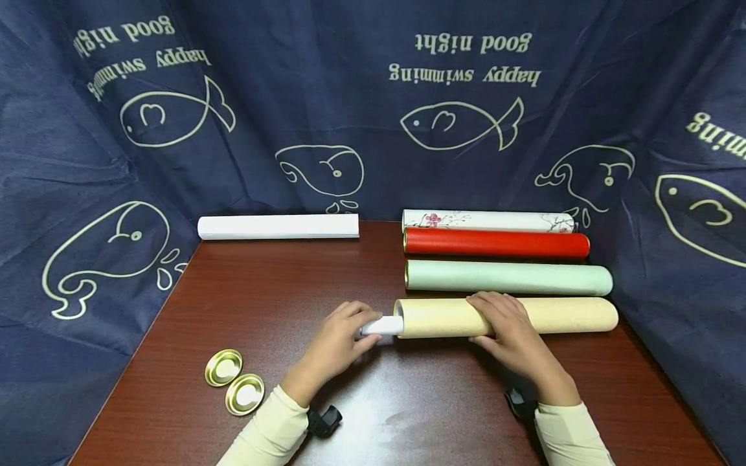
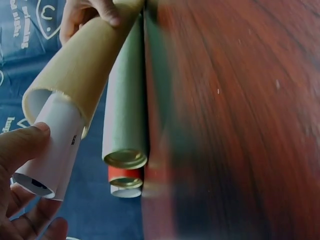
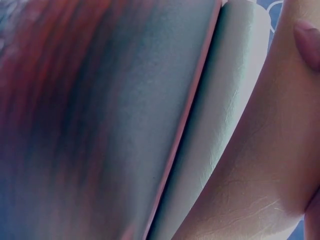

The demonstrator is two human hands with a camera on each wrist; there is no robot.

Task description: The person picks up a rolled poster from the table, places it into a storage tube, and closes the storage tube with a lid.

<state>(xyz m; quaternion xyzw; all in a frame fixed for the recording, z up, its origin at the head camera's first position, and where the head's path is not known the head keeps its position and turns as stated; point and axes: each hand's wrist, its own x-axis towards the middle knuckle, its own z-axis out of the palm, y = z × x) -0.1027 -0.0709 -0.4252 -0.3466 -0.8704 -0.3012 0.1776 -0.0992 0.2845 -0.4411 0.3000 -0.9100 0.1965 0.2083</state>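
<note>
A beige cardboard tube [image 1: 559, 315] lies across the table nearest me, its left end uncapped. A white rolled paper [image 1: 383, 325] sticks a short way out of that end. My left hand [image 1: 357, 330] pinches the roll's free end; in the left wrist view the thumb [image 2: 22, 145] lies on the white roll [image 2: 52, 150] just outside the beige tube [image 2: 80, 65]. My right hand [image 1: 495, 318] curls over the tube's middle from above. In the right wrist view only a fingertip [image 3: 307, 40] on the beige tube [image 3: 260, 165] shows.
Behind the beige tube lie a pale green tube [image 1: 507, 277], a red tube [image 1: 495, 244] and a white flowered tube [image 1: 489, 221]. A plain white roll [image 1: 278, 226] lies at the back left. Two gold caps [image 1: 224, 367] [image 1: 245, 393] sit front left. Blue printed cloth [image 1: 87, 194] surrounds the table.
</note>
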